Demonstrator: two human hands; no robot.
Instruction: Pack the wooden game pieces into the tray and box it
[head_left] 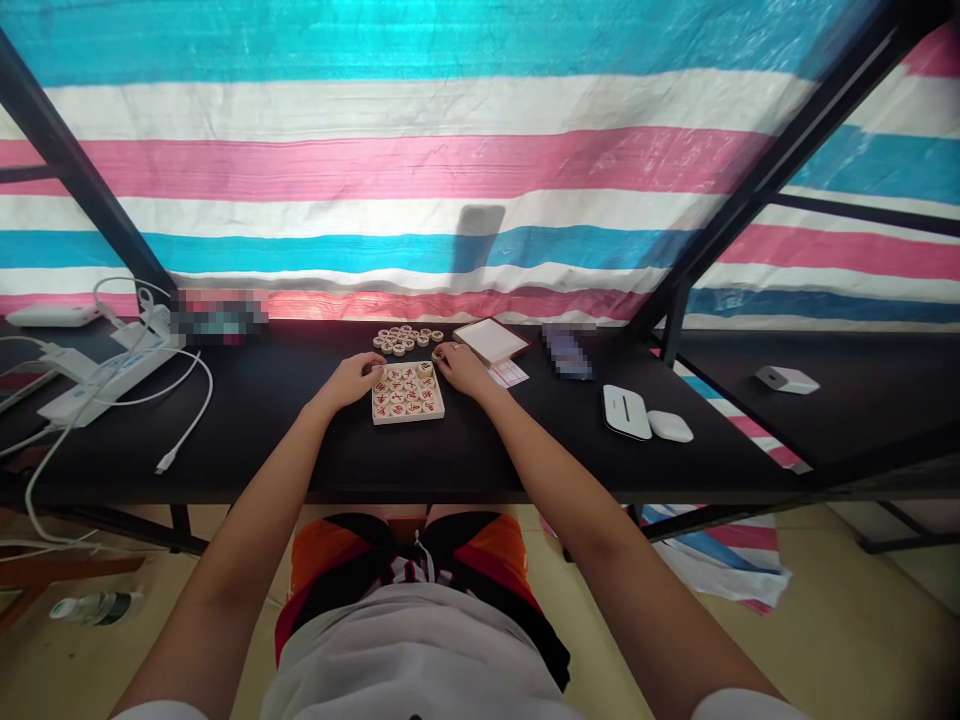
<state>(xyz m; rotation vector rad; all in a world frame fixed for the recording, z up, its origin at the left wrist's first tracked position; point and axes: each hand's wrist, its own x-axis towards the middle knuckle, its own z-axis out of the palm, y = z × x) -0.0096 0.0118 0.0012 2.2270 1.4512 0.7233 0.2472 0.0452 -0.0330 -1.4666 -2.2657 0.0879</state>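
A shallow pale box of round Chinese chess pieces lies on the black table in front of me. Most pieces in it carry red characters; a piece with a dark character sits in its far right corner. My left hand is closed at the box's far left corner, thumb and fingertips against the edge. Beyond the far right corner, my right hand has its fingers bent together around what looks like a small piece, largely hidden. Behind the box lies a loose cluster of Chinese chess pieces with dark characters.
A white-topped square lid and a printed paper lie right of my right hand. Farther right are a blurred phone-like object, a white device and a small white case. A power strip with cables occupies the left side.
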